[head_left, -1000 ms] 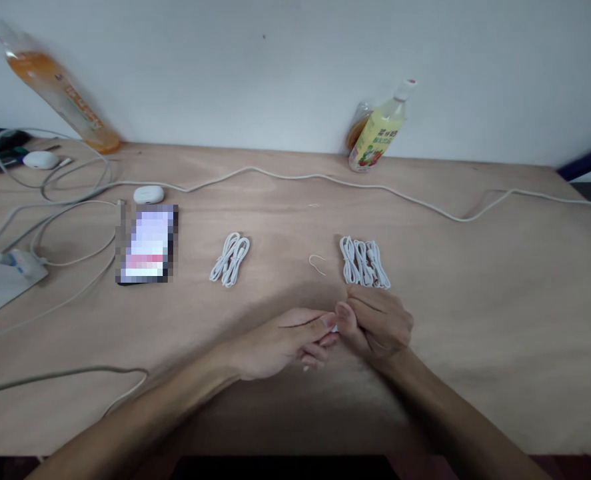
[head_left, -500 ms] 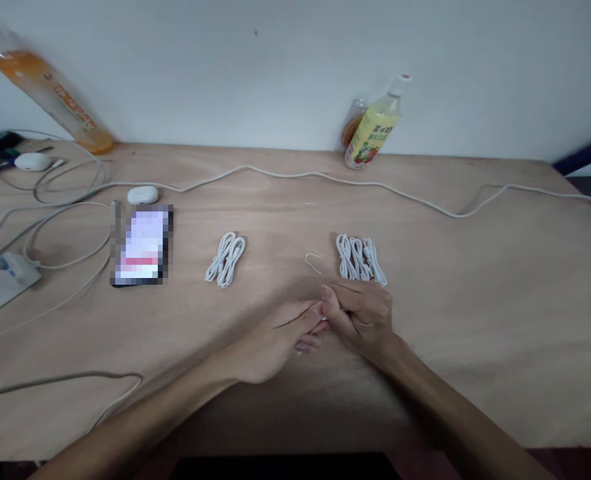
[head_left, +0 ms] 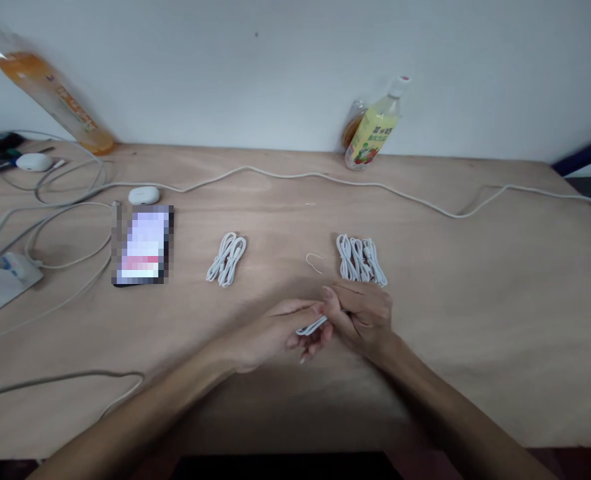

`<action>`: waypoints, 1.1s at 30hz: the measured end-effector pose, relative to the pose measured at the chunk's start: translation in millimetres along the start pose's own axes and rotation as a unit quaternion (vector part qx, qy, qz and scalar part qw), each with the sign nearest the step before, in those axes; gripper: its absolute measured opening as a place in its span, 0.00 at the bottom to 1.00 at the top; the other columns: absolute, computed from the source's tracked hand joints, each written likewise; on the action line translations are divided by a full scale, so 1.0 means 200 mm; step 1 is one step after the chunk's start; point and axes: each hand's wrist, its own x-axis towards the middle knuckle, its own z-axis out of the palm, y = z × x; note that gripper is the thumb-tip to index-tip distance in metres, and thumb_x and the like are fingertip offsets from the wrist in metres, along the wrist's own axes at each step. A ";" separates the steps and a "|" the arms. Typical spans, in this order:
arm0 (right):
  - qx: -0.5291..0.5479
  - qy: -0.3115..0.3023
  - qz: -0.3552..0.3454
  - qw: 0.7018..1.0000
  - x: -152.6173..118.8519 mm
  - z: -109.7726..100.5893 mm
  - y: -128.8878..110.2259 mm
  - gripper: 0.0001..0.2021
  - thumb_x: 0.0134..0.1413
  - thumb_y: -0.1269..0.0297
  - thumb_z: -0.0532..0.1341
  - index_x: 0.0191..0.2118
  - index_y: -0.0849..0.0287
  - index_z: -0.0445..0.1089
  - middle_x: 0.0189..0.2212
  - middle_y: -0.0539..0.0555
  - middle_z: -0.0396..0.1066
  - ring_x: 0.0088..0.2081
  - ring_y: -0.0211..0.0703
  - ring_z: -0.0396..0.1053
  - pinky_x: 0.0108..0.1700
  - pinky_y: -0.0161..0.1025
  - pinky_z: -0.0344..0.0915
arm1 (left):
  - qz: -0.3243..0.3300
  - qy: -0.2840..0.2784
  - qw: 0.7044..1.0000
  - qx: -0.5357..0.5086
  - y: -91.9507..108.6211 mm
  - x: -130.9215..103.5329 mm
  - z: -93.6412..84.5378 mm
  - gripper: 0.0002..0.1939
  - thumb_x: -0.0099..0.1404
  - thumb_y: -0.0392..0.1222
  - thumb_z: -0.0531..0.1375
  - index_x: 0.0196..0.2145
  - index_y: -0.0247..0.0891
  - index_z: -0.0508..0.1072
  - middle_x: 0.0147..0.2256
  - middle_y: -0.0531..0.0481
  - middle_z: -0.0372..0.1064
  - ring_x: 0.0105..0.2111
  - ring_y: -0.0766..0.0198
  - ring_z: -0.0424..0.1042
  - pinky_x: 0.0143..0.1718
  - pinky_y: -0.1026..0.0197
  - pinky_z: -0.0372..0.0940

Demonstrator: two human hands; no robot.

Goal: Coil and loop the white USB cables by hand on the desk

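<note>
Cable bundle held in both hands, low-centre of table.

Clock taken from where the hands meet, 12 toward the wall [head_left: 200, 80]. White cable bundle [head_left: 312, 327] is gripped by left hand [head_left: 275, 333], fingers curled under it, thumb on top. Its other end is closed over by right hand [head_left: 362, 310], drawn narrow; finger detail is hidden there. Hands are pressed together above the table [head_left: 475, 347].

Three-coil group [head_left: 358, 259] is placed at 1 o'clock; its lower edge is overlapped in view by the right hand, contact can't be told. Coil pair [head_left: 226, 260] is set at 10, well apart from the left hand. Thin white wire [head_left: 314, 263] is lying near 12, between the two sets; a smaller bit [head_left: 310, 204] is seen beyond it.

Far side is crossed by long white cable [head_left: 325, 175], short of the wall edge. Yellow-label bottle [head_left: 375, 133] is stood between 12 and 1 at that edge. Phone [head_left: 144, 247] is laid between 9 and 10, white case [head_left: 144, 195] just beyond it. Widest room for moving is given at 3; near edge is at 6, crossed by both forearms.
</note>
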 end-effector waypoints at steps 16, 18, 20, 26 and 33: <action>-0.039 0.008 -0.024 0.999 0.01 0.00 0.01 0.24 0.68 0.80 0.58 0.21 0.54 0.56 0.16 0.42 0.54 0.18 0.34 0.50 0.24 0.40 0.47 | -0.039 -0.034 0.998 -0.046 0.00 0.00 0.01 0.32 0.64 0.70 0.69 0.32 0.43 0.58 0.26 0.63 0.45 0.24 0.71 0.39 0.26 0.59 0.37; -0.042 0.005 -0.022 0.999 0.01 0.00 0.01 0.24 0.68 0.80 0.58 0.21 0.54 0.56 0.16 0.43 0.55 0.18 0.34 0.51 0.24 0.39 0.47 | -0.029 -0.026 0.999 -0.035 -0.01 0.00 0.01 0.32 0.64 0.70 0.70 0.33 0.43 0.58 0.27 0.63 0.45 0.24 0.70 0.39 0.26 0.59 0.37; -0.044 -0.005 -0.013 0.999 0.00 0.01 0.01 0.23 0.69 0.78 0.58 0.22 0.54 0.59 0.17 0.43 0.59 0.18 0.34 0.54 0.24 0.39 0.49 | -0.016 -0.015 1.000 -0.020 -0.01 0.00 0.02 0.32 0.65 0.70 0.68 0.33 0.43 0.57 0.27 0.62 0.45 0.25 0.70 0.40 0.27 0.60 0.39; -0.081 0.031 0.126 0.988 -0.01 0.00 0.04 0.18 0.79 0.68 0.49 0.41 0.58 0.76 0.27 0.51 0.77 0.25 0.40 0.70 0.30 0.39 0.64 | 0.062 0.069 0.995 0.024 0.00 0.02 -0.01 0.32 0.67 0.73 0.64 0.31 0.43 0.58 0.26 0.62 0.45 0.25 0.70 0.43 0.26 0.61 0.42; -0.270 -0.040 0.115 0.955 -0.04 0.00 0.12 0.07 0.71 0.60 0.66 0.40 0.55 0.79 0.36 0.57 0.76 0.38 0.53 0.71 0.35 0.44 0.64 | 0.202 0.259 0.943 0.049 0.05 0.06 -0.08 0.34 0.63 0.73 0.68 0.29 0.42 0.61 0.24 0.62 0.47 0.22 0.72 0.46 0.23 0.65 0.43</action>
